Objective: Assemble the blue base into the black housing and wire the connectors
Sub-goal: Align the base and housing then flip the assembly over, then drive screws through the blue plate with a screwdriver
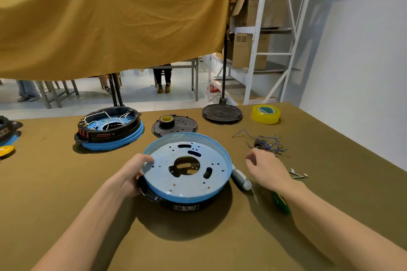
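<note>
Both forearms reach in over the olive-green table (198,248). Just ahead, the blue base (187,166) sits in the black housing (154,197), tilted up on its near side. Beyond it lie a finished unit (109,131) with white wires inside, a black disc (175,126) carrying a tape roll (166,120), a round stand foot (222,113) and yellow tape (265,114). Loose blue wires (265,142) lie at right, screws (297,174) nearer. A mustard cloth (110,17) hangs behind, with shelving beside a white wall. The left hand (130,175) grasps the base's left rim, thumb over the edge. The right hand (267,168) hovers loosely curled, holding nothing, beside a white tool (241,179).
</note>
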`<state>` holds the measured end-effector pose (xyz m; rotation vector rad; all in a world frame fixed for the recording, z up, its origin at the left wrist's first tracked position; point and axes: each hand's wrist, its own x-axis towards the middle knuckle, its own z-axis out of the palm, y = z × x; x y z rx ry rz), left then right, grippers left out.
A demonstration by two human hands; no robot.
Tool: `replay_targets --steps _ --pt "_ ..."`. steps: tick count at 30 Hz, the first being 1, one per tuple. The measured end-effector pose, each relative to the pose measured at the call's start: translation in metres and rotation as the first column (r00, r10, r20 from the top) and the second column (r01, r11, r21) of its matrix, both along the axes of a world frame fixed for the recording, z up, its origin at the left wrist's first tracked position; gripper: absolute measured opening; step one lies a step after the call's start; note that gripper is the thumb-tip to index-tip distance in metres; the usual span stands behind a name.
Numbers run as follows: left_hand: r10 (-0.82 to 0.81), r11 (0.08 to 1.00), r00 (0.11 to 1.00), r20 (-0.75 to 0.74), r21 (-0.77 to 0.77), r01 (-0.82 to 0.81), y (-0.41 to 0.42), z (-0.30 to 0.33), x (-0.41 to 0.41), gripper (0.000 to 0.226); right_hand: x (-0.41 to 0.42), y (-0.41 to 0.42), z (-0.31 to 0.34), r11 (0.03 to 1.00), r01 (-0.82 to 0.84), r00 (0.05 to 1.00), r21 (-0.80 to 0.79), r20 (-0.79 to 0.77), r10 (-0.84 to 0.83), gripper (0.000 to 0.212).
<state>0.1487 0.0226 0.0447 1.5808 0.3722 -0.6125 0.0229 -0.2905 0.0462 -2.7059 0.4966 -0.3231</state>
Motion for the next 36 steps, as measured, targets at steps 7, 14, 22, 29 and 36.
replay_targets --steps 7,14,22,29,36 --pt "0.004 1.0 1.0 0.019 0.013 -0.004 0.0 -0.001 -0.007 0.034 0.004 0.015 -0.011 0.972 -0.14 0.965 -0.191 -0.246 0.091 0.033" --pt "0.015 1.0 0.998 0.055 0.002 -0.015 -0.001 -0.004 -0.009 0.034 0.002 0.01 0.021 0.994 0.093 0.957 -0.054 0.282 -0.074 0.015" --pt "-0.147 0.988 0.988 0.054 0.062 0.144 -0.011 -0.003 0.015 0.034 0.043 0.051 0.069 0.988 -0.128 0.643 -0.086 0.752 0.149 0.025" --pt "-0.349 0.937 0.937 0.032 0.042 0.347 -0.019 -0.009 0.059 0.057 0.103 0.092 0.083 0.843 -0.527 0.572 0.107 0.779 0.259 0.017" --pt "-0.423 0.892 0.906 -0.025 -0.191 0.411 -0.005 -0.021 0.063 0.075 0.13 0.109 0.069 0.766 -0.587 0.636 0.261 0.734 0.237 0.015"
